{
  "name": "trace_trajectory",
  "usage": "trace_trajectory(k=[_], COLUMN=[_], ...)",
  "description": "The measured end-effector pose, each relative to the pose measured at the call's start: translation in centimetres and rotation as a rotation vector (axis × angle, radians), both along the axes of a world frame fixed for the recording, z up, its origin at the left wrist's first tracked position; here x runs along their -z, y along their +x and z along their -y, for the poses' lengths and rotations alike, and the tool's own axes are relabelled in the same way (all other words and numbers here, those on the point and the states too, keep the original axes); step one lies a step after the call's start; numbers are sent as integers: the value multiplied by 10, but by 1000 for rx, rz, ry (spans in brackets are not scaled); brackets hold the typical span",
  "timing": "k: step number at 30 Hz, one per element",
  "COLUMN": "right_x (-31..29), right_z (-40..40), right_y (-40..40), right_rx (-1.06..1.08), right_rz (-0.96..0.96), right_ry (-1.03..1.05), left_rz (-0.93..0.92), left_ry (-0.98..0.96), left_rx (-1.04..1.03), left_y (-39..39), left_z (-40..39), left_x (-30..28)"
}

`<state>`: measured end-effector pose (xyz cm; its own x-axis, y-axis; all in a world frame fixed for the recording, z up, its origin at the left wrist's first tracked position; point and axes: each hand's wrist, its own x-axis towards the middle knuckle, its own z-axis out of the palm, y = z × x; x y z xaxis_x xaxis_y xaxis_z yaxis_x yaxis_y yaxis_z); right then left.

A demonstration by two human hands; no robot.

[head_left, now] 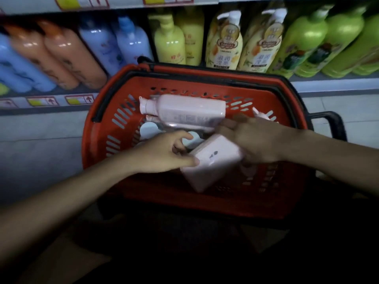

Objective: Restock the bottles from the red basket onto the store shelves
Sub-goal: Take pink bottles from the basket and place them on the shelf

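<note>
In the red basket [114,128], a slotted plastic tub, a smooth pale pink bottle [184,109] lies flat, its long axis running 3 to 9 o'clock with the cap at 9. At 5 o'clock from it, a blurred pink bottle [213,162] tilts. The left hand [164,154] pinches this one; the right hand [252,138] apparently grips it too, though blur hides the fingers. Glossy pump bottles [170,44] line the shelf [328,84] at 12.

One red basket [205,87] holds at least three pink bottles [184,108]; more may lie hidden beneath. On the shelf [328,85] behind stand two orange bottles [67,56], two yellow [170,44], two cream pump bottles [225,44], and several blue [131,42] and green [303,42], their counts blurred
</note>
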<state>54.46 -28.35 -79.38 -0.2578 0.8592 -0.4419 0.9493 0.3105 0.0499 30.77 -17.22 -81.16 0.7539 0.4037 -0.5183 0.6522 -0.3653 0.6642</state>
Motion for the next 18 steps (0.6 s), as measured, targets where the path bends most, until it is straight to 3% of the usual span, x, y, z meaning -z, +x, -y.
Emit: trace_trajectory(k=[6, 9, 13, 15, 16, 18], right_x=[-44, -79, -138, -162, -172, -196], right_z=[-7, -11, -12, -3, 1, 4], right_y=[-9, -4, 13, 14, 10, -6], right_rx=[-151, -224, -77, 140, 298, 645], right_rz=[41, 39, -21, -270, -494, -1092], right_ry=[341, 520, 864, 1115, 1196, 1074], left_rz=[135, 282, 515, 661, 737, 872], left_ry=[-128, -72, -118, -253, -325, -441], left_rx=[-204, -329, -483, -564, -600, -636], left_y=[-3, 0, 3, 10, 16, 31], left_z=[12, 11, 5, 9, 12, 19], left_x=[-14, -39, -90, -121, -138, -169])
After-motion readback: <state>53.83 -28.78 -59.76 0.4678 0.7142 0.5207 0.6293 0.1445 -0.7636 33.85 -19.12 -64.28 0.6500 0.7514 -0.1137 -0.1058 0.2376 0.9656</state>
